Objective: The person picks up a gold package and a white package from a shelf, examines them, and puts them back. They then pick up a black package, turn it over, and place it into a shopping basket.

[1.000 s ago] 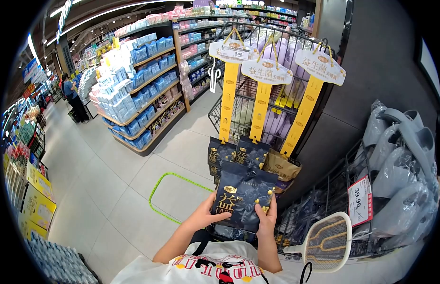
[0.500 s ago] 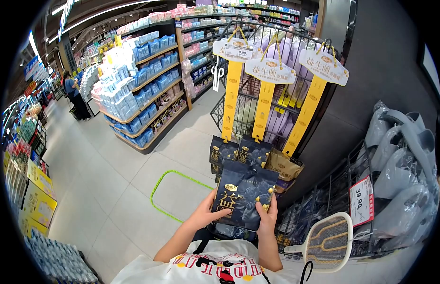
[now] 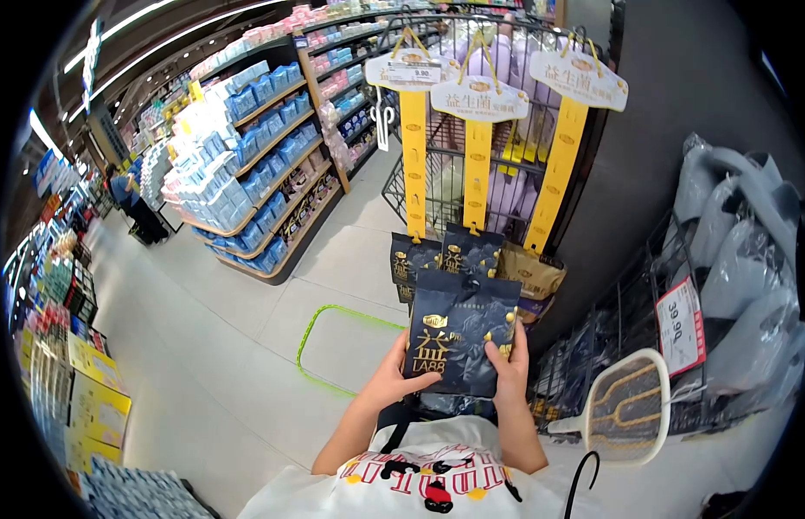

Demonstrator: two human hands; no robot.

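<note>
A dark blue snack bag (image 3: 458, 333) with gold lettering is held upright in front of my chest, its printed front facing me. My left hand (image 3: 395, 372) grips its lower left side, with the thumb across the front. On the right edge, my right hand (image 3: 509, 368) holds it with the thumb pressed on the front. Just behind it, similar dark bags (image 3: 471, 251) hang from yellow strips (image 3: 477, 173), partly hidden by the held bag. A tan bag (image 3: 532, 272) hangs beside them on the right strip.
A wire rack (image 3: 402, 182) with white hanging signs (image 3: 480, 99) stands ahead. To the right are a bug-zapper racket (image 3: 627, 406), a price card (image 3: 681, 324) and plastic-wrapped grey goods (image 3: 731, 268). Stocked shelves (image 3: 246, 164) rise at left. A person (image 3: 130, 203) stands farther off.
My view has shifted, so the held bag and both hands appear slightly further right. The bag faces me more squarely, and its lower lettering shows more. Both hands keep their hold.
</note>
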